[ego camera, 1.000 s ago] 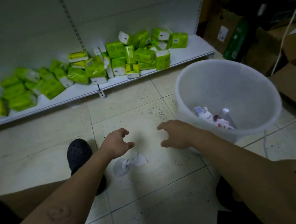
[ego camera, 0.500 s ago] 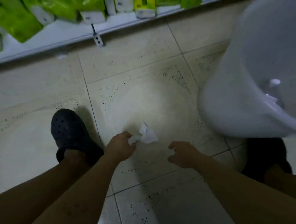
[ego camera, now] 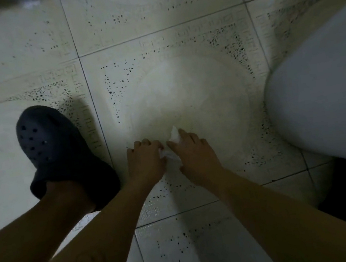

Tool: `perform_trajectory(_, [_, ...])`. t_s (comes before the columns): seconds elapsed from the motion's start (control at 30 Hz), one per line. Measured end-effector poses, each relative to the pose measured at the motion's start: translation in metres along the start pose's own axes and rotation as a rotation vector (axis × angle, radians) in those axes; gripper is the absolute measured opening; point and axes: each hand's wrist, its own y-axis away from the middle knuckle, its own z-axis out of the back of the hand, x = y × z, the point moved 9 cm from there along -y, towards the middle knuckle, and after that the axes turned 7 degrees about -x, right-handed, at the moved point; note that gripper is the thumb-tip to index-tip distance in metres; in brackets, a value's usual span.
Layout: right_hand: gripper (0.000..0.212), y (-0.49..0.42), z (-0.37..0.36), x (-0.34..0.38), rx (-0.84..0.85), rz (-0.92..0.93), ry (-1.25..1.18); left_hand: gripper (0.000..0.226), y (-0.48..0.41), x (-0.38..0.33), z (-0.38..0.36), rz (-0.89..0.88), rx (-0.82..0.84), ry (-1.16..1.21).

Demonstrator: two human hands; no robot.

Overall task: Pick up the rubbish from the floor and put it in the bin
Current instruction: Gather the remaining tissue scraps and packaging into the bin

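Tiles (ego camera: 183, 85), pale and speckled, underlie left hand (ego camera: 145, 164) and right hand (ego camera: 196, 157), both grips pinching tissue (ego camera: 174, 134) near the bin (ego camera: 322, 100).

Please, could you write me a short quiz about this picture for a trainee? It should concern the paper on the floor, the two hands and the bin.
1. True or false: the crumpled paper is already inside the bin.
2. Which of the left hand and the right hand touches the paper? A. the left only. B. the right only. C. both.
3. Fill in the missing word: the dark clog stands to the ___ of both hands.

Key
1. False: it lies on the tiled floor, beside the bin.
2. C.
3. left.
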Motion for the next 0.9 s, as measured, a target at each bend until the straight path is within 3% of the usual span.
perform_trajectory(0.1, [0.047, -0.002, -0.002, -0.003, -0.072, -0.036, 0.003, 0.018, 0.002, 0.004, -0.003, -0.015, -0.046, 0.011])
perform_trajectory(0.27, [0.036, 0.004, -0.002, -0.031, -0.061, -0.215, -0.124, 0.02, 0.005, 0.007, -0.003, -0.002, -0.054, 0.088])
perform_trajectory(0.4, [0.02, 0.01, 0.006, -0.048, -0.074, -0.319, -0.16, 0.038, 0.012, 0.009, -0.002, -0.008, -0.052, 0.12])
perform_trajectory(0.53, [0.018, 0.015, 0.011, -0.06, -0.098, -0.394, -0.19, 0.056, 0.017, 0.018, -0.007, 0.05, -0.006, 0.062])
perform_trajectory(0.7, [0.026, 0.028, 0.012, -0.084, -0.149, -0.508, -0.268, 0.087, 0.018, 0.031, -0.018, 0.197, 0.006, 0.285])
perform_trajectory(0.77, [0.025, 0.034, 0.012, -0.093, -0.152, -0.56, -0.289, 0.088, 0.017, 0.031, -0.017, 0.222, -0.006, 0.299])
perform_trajectory(0.9, [0.032, 0.041, 0.013, -0.099, -0.182, -0.621, -0.307, 0.08, 0.011, 0.036, -0.008, 0.236, -0.052, 0.053])
